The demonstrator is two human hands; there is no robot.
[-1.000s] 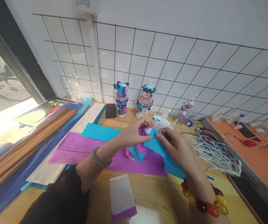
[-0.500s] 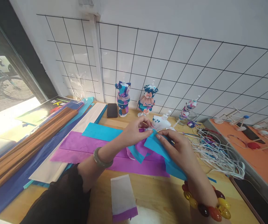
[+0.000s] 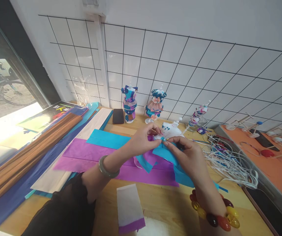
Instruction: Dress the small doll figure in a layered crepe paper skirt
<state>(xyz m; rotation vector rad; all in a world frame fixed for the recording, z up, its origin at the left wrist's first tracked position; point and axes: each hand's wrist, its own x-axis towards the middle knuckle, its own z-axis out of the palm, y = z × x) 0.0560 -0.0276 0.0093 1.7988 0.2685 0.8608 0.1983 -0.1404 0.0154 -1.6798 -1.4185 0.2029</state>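
My left hand [image 3: 148,140] pinches the top edge of a turquoise crepe paper strip [image 3: 166,154] between thumb and fingertips. Close beside it, my right hand [image 3: 187,156] is closed on the same strip, which hangs down below that palm. Just behind the fingers a small white dress form [image 3: 171,130], flecked with blue, lies tilted on the table; my left fingertips are at its lower end, and I cannot tell whether they touch it. Beneath my hands are purple crepe paper strips [image 3: 146,174] and another turquoise strip [image 3: 109,139], partly covered by my left forearm.
Two decorated dress forms [image 3: 130,103] [image 3: 155,105] stand by the wall, with a phone [image 3: 118,116] at left. Folded brown crepe paper [image 3: 37,141] lies far left. Tangled white cords [image 3: 234,162] and an orange tray [image 3: 261,164] are at right. A pale paper piece [image 3: 130,205] lies in front.
My hands have shifted only slightly, and the gathered top of the turquoise strip sits a little lower. The white dress form has tipped slightly. Both hands keep hold of the strip.
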